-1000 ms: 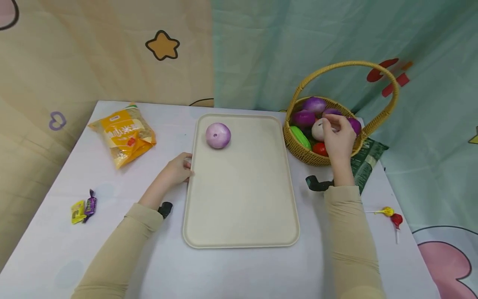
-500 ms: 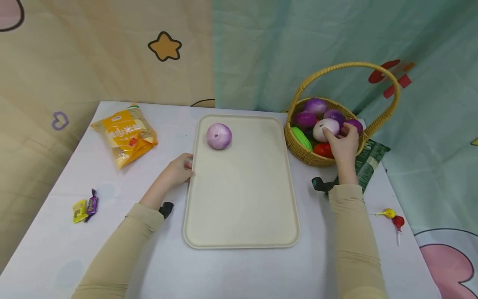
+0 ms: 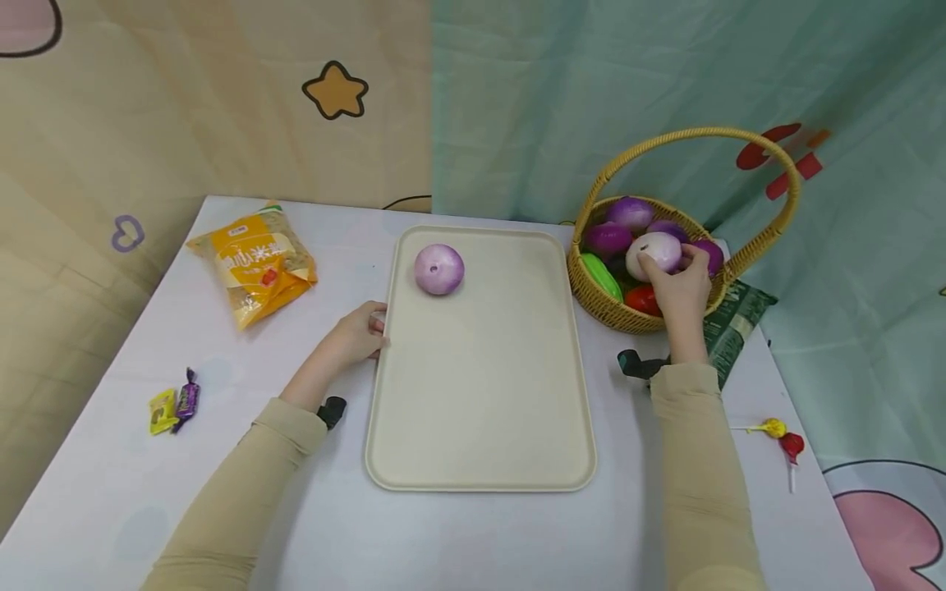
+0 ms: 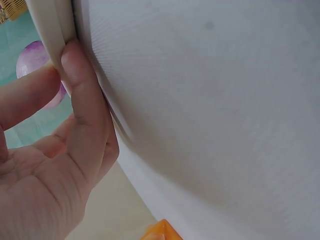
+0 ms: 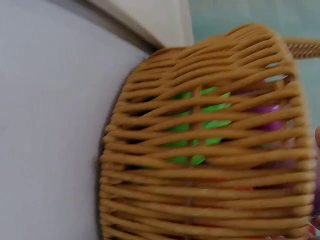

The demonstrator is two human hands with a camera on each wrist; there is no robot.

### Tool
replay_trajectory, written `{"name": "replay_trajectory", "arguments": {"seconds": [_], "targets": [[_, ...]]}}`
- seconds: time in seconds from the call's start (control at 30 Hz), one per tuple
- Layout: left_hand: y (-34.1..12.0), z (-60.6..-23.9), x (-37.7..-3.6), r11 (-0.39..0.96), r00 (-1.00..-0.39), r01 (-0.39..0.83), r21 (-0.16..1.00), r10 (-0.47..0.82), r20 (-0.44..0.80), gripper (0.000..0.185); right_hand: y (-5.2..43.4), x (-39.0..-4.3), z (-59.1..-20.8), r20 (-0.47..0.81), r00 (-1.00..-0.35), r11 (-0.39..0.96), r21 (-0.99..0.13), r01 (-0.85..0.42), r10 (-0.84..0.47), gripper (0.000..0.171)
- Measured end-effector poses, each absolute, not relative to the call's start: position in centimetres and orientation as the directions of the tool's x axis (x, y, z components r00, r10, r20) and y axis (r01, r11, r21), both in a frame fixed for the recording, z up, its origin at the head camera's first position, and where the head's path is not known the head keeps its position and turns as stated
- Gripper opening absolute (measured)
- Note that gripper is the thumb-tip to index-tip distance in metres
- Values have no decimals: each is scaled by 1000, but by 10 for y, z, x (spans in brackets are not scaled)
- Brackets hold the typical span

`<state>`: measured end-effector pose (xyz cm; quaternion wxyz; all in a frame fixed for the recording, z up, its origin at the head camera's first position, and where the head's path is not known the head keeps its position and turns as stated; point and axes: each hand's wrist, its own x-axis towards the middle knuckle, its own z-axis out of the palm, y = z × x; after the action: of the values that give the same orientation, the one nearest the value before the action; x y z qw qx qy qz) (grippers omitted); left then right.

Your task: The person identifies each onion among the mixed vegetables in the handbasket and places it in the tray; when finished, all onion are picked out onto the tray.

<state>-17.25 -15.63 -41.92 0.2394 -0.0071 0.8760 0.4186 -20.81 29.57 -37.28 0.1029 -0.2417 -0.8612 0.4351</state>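
Note:
With thumb and fingers, my left hand [image 3: 353, 336] pinches the left rim of a cream tray [image 3: 484, 386]; the left wrist view shows the grip close up on the tray edge [image 4: 52, 35]. A light purple onion [image 3: 439, 269] lies in the tray's far left corner. My right hand [image 3: 683, 291] reaches into a wicker basket [image 3: 609, 313], thumb and fingers around a pale onion [image 3: 652, 248]. Around that one are several darker purple onions [image 3: 631, 213], a green vegetable [image 3: 602, 276] and a red one [image 3: 643, 300]. Woven basket side [image 5: 200, 150] fills most of the right wrist view.
The basket's tall handle [image 3: 709, 134] arches above its contents. A dark green packet [image 3: 739, 324] lies beside the basket. Two lollipops [image 3: 791, 446] are at the right, two wrapped candies [image 3: 188, 400] at the left. An orange-yellow bag [image 3: 259, 267] lies at back left.
My right hand has shifted slightly right and down into the basket, its fingers coming around the pale onion. The left hand stays at the tray's rim.

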Motion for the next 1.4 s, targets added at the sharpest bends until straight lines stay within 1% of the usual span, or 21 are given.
{"name": "replay_trajectory", "arguments": {"seconds": [0.07,0.2,0.3,0.4,0.53,0.73,0.87,0.97,1.17,1.27,1.4], "targets": [[-158,-418,-174,647,-881,-218,731,192,-433,62,291,-204,-367,-23,-861,487,-817,309,508,86],[-162,-417,-178,633,-872,-228,740,205,-444,63,273,-197,-352,18,-889,460,-860,219,458,83],[-165,-418,-181,617,-868,-236,751,213,-448,64,251,-196,-343,45,-923,429,-893,134,382,78],[-167,-420,-182,604,-866,-248,758,213,-452,65,227,-199,-343,52,-954,386,-920,69,295,74],[-168,-420,-182,595,-862,-259,760,213,-460,65,195,-207,-353,38,-979,342,-939,33,198,72],[-164,-421,-182,579,-849,-287,763,214,-482,64,159,-223,-383,-9,-992,280,-959,44,125,69],[-163,-423,-180,572,-847,-302,763,207,-490,65,141,-230,-398,-9,-995,285,-958,37,98,66],[-163,-424,-179,562,-850,-303,770,206,-484,65,132,-234,-407,-42,-995,291,-954,67,91,66],[-163,-426,-178,560,-856,-293,775,207,-473,64,122,-240,-424,-155,-982,303,-936,181,108,67],[-163,-426,-178,570,-854,-294,767,204,-479,65,122,-241,-428,-181,-977,312,-927,209,117,68],[-163,-424,-178,580,-852,-294,760,201,-483,65,122,-241,-429,-182,-977,343,-916,211,113,68]]}}
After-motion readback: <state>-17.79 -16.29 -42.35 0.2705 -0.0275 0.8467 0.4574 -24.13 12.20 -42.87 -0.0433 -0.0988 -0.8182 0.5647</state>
